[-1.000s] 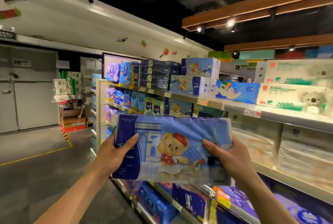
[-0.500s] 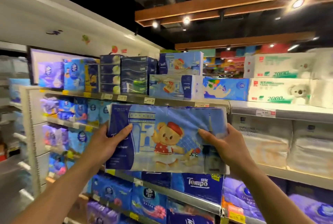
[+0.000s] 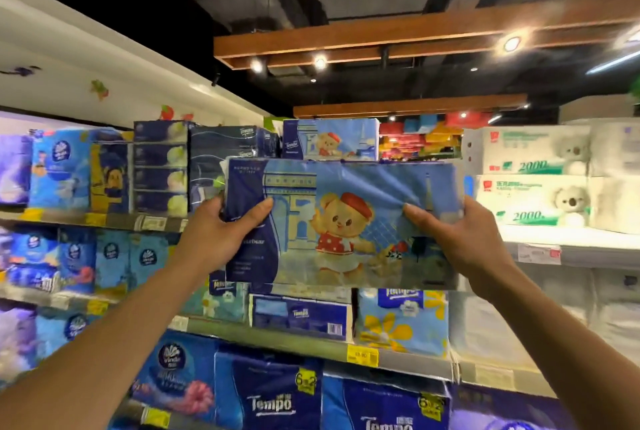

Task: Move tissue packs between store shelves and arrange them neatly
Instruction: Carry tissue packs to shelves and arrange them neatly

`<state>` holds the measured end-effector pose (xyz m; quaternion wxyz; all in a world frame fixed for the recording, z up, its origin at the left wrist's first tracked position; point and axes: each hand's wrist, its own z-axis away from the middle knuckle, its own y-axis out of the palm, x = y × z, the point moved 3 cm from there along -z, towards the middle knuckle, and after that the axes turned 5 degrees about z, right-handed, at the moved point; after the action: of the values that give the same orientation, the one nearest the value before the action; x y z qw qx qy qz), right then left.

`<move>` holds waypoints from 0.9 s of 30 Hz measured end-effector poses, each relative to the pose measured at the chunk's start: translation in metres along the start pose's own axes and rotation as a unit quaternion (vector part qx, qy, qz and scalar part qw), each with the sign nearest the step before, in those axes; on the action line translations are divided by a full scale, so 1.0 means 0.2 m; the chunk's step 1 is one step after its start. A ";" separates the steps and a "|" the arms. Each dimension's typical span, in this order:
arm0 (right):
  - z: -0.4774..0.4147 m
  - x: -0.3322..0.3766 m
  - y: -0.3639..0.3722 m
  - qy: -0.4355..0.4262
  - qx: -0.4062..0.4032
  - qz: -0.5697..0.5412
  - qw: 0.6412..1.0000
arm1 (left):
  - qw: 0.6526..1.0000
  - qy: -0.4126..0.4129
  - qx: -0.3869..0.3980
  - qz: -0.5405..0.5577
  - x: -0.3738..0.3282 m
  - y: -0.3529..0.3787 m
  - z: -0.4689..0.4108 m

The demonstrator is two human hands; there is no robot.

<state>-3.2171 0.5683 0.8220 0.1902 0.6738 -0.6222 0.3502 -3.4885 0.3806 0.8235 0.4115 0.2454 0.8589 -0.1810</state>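
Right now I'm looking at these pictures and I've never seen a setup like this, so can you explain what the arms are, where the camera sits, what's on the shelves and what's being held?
There is no machine here: the two bare arms belong to a person in a shop aisle. The camera is worn on that person's head and looks forward, so the arms reach in from the bottom of the picture. The left hand and right hand each grip one end of a blue tissue pack printed with a cartoon bear, thumbs on its front, holding it up in front of the shelves. Above and behind it shows a matching bear pack. To the right are white boxes with a koala on them. Lower down stand dark blue Tempo packs and other blue tissue packs.
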 end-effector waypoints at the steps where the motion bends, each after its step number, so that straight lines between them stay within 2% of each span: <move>1: -0.06 0.00 0.02 -0.006 0.001 0.004 1.000 | 1.000 0.006 0.002 -0.005 0.00 0.00 -0.07; 8: -0.51 -0.01 0.23 -0.062 0.006 -0.010 0.998 | 0.999 0.028 -0.006 0.044 0.04 0.06 -0.59; 12: -0.77 -0.03 0.33 -0.079 -0.026 -0.016 0.996 | 0.996 0.065 0.003 0.064 0.07 0.08 -0.92; 19: -1.26 -0.01 0.60 -0.130 -0.059 0.042 0.989 | 0.990 0.116 0.030 0.080 0.22 0.08 -1.57; 24: -1.49 -0.08 0.77 -0.124 -0.062 0.057 0.989 | 0.982 0.182 0.042 -0.015 0.32 0.13 -1.90; 27: -1.58 -0.18 0.85 -0.106 -0.088 0.047 0.989 | 0.979 0.181 0.054 -0.076 0.39 0.17 -2.05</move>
<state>-3.4561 0.7863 0.9829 0.1648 0.6576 -0.6983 0.2297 -3.7646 0.6401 1.0016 0.2204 0.2298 0.9243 -0.2106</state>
